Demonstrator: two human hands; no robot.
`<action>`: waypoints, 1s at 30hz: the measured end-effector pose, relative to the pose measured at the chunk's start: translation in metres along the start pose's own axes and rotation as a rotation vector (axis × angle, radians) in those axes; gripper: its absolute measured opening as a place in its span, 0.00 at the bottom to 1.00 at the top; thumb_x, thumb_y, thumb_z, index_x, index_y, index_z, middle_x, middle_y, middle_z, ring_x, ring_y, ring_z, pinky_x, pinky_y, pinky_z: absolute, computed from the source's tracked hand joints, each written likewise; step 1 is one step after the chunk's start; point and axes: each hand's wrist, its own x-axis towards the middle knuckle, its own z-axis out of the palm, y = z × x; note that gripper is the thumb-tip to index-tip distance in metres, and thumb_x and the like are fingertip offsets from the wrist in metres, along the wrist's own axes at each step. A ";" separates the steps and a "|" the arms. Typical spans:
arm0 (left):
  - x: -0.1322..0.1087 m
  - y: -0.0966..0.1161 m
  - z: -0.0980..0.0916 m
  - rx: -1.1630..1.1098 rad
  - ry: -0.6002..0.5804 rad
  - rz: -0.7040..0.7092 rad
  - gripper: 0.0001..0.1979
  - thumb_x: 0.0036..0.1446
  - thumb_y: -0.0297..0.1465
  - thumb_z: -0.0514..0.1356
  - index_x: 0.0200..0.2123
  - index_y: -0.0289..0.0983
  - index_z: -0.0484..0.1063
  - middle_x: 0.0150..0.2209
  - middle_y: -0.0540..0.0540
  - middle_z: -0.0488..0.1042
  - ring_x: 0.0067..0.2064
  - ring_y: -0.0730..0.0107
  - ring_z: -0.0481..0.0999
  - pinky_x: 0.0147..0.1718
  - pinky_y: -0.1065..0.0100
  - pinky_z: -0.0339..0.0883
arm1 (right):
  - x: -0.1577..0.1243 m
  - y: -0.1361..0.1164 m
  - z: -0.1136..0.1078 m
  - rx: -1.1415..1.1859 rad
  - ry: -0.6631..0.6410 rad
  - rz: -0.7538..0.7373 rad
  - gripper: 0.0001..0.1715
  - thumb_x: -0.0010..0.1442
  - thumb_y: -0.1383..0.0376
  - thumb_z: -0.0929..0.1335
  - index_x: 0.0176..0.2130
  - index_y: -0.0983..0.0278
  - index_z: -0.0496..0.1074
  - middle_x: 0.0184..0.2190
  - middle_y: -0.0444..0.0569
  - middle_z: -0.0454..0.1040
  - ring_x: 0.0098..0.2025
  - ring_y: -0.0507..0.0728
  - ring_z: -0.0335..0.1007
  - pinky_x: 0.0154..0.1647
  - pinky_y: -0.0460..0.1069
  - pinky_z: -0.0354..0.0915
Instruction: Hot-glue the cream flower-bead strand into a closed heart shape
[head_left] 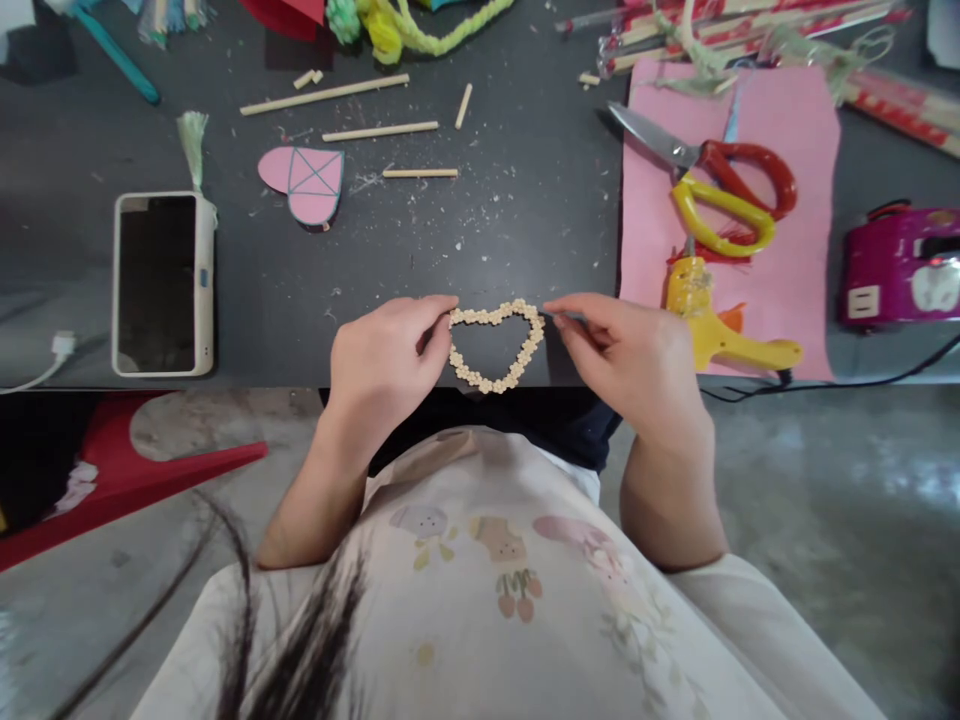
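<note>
A heart-shaped outline (pixel 491 385) made of small pale wooden pieces is at the table's front edge, its point toward me. My left hand (pixel 394 350) pinches its left side between thumb and forefinger. At the upper right of the heart, the fingertips of my right hand (pixel 630 350) are drawn close together against its edge; the exact contact there is hard to see. Beyond my hands lie pale wooden sticks (pixel 381 131) and a pink paper heart (pixel 315 185) with dark lines drawn on it.
To the left are a phone (pixel 157 285) in a white case and a cable plug (pixel 64 345). On pink sheet material (pixel 652 250) at the right rest scissors (pixel 724 215) and a yellow glue gun (pixel 735 340). A purple box-like device (pixel 900 265) stands beyond. Yarn (pixel 435 40) lies at the back.
</note>
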 end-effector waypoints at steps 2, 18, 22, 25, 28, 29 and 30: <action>0.001 -0.001 -0.001 0.000 -0.017 0.019 0.11 0.64 0.32 0.59 0.46 0.47 0.80 0.33 0.53 0.80 0.35 0.70 0.78 0.30 0.69 0.61 | -0.003 0.002 -0.002 0.005 -0.081 -0.059 0.15 0.65 0.65 0.65 0.47 0.60 0.79 0.36 0.46 0.83 0.32 0.54 0.77 0.31 0.48 0.64; 0.005 0.001 0.003 0.031 -0.072 0.023 0.11 0.64 0.34 0.58 0.46 0.46 0.80 0.31 0.51 0.79 0.35 0.69 0.77 0.29 0.69 0.59 | -0.004 0.002 -0.001 -0.007 -0.276 -0.149 0.15 0.68 0.64 0.63 0.48 0.58 0.77 0.43 0.44 0.82 0.43 0.56 0.79 0.40 0.48 0.68; 0.004 0.000 0.004 0.011 -0.065 0.029 0.12 0.64 0.34 0.57 0.46 0.47 0.80 0.33 0.51 0.80 0.35 0.68 0.77 0.30 0.68 0.60 | -0.003 0.002 -0.001 0.012 -0.294 -0.144 0.15 0.68 0.65 0.63 0.48 0.58 0.77 0.44 0.44 0.82 0.44 0.56 0.79 0.41 0.49 0.68; 0.004 0.000 0.004 -0.001 -0.067 0.024 0.12 0.64 0.35 0.57 0.46 0.47 0.79 0.33 0.51 0.80 0.34 0.68 0.77 0.30 0.68 0.60 | -0.003 0.003 -0.002 0.016 -0.299 -0.146 0.16 0.67 0.65 0.63 0.49 0.58 0.77 0.45 0.45 0.82 0.43 0.57 0.79 0.40 0.50 0.68; 0.003 0.000 0.006 -0.009 -0.063 0.020 0.12 0.65 0.35 0.57 0.46 0.46 0.79 0.32 0.50 0.80 0.34 0.68 0.77 0.30 0.68 0.60 | -0.003 0.003 -0.001 0.016 -0.299 -0.146 0.16 0.67 0.65 0.63 0.49 0.58 0.77 0.44 0.46 0.82 0.43 0.57 0.79 0.40 0.50 0.68; 0.003 0.000 0.006 -0.010 -0.064 0.021 0.12 0.65 0.35 0.57 0.46 0.46 0.79 0.31 0.50 0.79 0.34 0.68 0.77 0.30 0.68 0.61 | -0.003 0.003 -0.001 0.017 -0.299 -0.146 0.16 0.67 0.65 0.63 0.49 0.58 0.77 0.44 0.45 0.82 0.43 0.57 0.79 0.41 0.50 0.68; 0.003 -0.001 0.006 -0.009 -0.067 0.022 0.12 0.65 0.35 0.57 0.47 0.45 0.79 0.31 0.50 0.79 0.34 0.68 0.77 0.30 0.68 0.61 | -0.003 0.003 0.000 0.018 -0.298 -0.148 0.16 0.67 0.65 0.63 0.49 0.58 0.77 0.44 0.45 0.82 0.43 0.57 0.79 0.41 0.50 0.68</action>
